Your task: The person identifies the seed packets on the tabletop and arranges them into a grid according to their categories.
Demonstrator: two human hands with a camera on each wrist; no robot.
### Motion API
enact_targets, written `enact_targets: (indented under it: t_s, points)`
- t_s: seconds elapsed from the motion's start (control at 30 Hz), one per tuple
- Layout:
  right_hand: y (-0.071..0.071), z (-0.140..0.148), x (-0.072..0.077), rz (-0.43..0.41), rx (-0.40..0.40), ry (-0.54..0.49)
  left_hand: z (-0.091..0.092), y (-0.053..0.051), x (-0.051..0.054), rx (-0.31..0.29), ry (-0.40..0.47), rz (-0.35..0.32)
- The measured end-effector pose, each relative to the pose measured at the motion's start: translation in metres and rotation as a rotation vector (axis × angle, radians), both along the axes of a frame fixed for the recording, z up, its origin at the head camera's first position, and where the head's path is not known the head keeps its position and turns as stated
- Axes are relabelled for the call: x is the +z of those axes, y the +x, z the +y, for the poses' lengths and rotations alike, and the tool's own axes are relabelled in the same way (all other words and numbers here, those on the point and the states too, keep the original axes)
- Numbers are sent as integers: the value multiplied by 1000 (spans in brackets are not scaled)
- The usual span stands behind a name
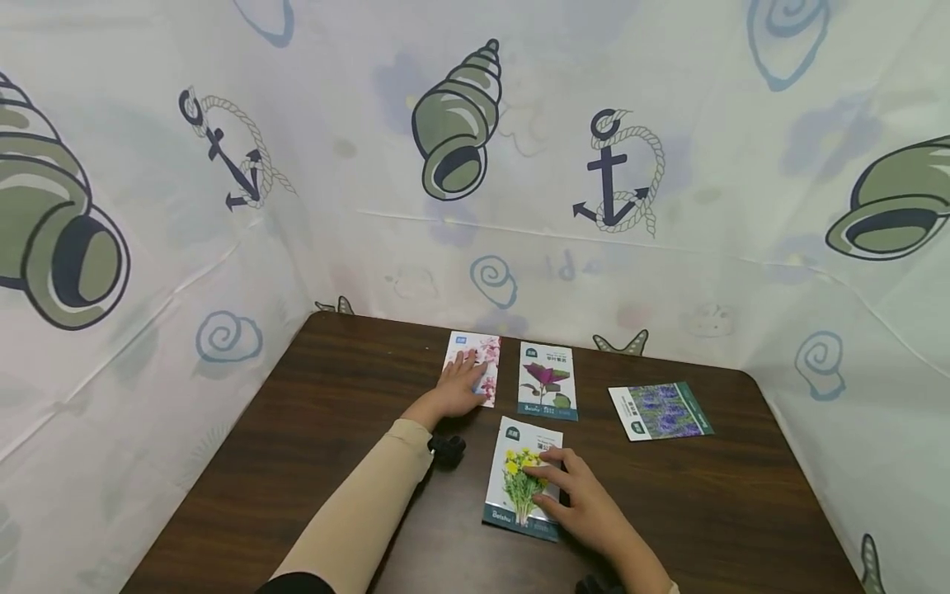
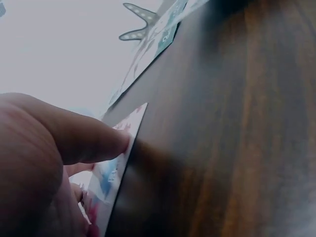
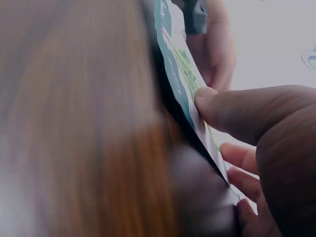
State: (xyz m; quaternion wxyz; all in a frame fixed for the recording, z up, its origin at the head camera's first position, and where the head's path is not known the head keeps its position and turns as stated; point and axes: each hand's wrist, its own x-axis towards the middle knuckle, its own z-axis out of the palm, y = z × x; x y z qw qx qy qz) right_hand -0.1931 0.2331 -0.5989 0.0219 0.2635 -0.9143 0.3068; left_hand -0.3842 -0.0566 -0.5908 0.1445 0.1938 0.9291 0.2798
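Note:
My left hand [image 1: 458,388] rests on a white packet with pink blossoms [image 1: 487,351] near the table's back edge. In the left wrist view its thumb [image 2: 98,138] touches the packet near one edge. Closer to me lies a packet with yellow flowers [image 1: 522,487], printed "Beishu" along a teal band. My right hand [image 1: 582,499] lies over its right side, fingers spread and slightly bent. The right wrist view has that thumb [image 3: 222,106] on the packet's printed face and the other fingers along the same face. The underside of each packet is hidden.
A packet with a purple flower [image 1: 547,381] lies between the blossom packet and a lavender packet [image 1: 660,411], which is turned sideways at the right. All lie on a dark wooden table [image 1: 312,412]. A white cloth with shells and anchors [image 1: 356,165] hangs around it.

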Motion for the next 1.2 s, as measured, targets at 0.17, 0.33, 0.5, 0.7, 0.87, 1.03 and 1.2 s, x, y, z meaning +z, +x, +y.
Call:
enact_targets:
  t_s: [0.17,0.33,0.5,0.7,0.87,1.03,1.2]
  points:
    - [-6,-18,-1,4,47,-5,-1,-8,5,-36,-50,-42]
    - [-11,-39,0,-34,80,7,-3,-10,10,-70,-44,-88]
    - [-21,-55,1,-18,107,0,-3,-13,9,-64,-38,-89]
    - [-30,-67,1,-14,150,-12,-1,-17,8,-47,-108,-98]
    - [-31,-63,2,-90,184,-65,1,-17,9,-50,-127,-96]
    - [-32,-58,3,-111,179,-72,2,-14,12,-59,-106,-84]
    - [-30,-60,4,-63,198,-45,0,-9,15,-64,-77,-72]
